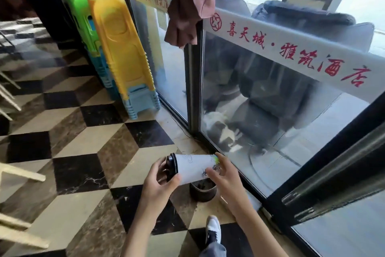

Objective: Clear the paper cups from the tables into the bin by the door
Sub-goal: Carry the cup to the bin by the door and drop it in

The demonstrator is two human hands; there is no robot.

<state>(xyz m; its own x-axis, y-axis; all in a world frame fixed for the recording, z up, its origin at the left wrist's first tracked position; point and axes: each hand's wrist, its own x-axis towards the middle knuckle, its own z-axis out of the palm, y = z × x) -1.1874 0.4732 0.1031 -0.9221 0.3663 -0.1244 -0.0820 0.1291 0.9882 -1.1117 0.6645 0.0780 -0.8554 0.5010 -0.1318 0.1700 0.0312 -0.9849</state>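
Note:
A white paper cup (193, 168) with a black lid lies sideways in the air between my hands, lid pointing left. My left hand (159, 183) grips the lid end, fingers wrapped around the rim. My right hand (221, 175) holds the cup's base end, where there are dark and green markings. Directly below the cup, on the floor beside the glass door, stands a small dark round container (203, 191) with dark contents. The cup hides part of its rim.
A glass door and window (270, 111) with a white banner of red lettering runs along the right. Stacked plastic stools (120, 48) lean at the back left. A brown garment (187, 2) hangs on the frame. Chair legs (20, 173) intrude at left. My shoe (213, 229) is below.

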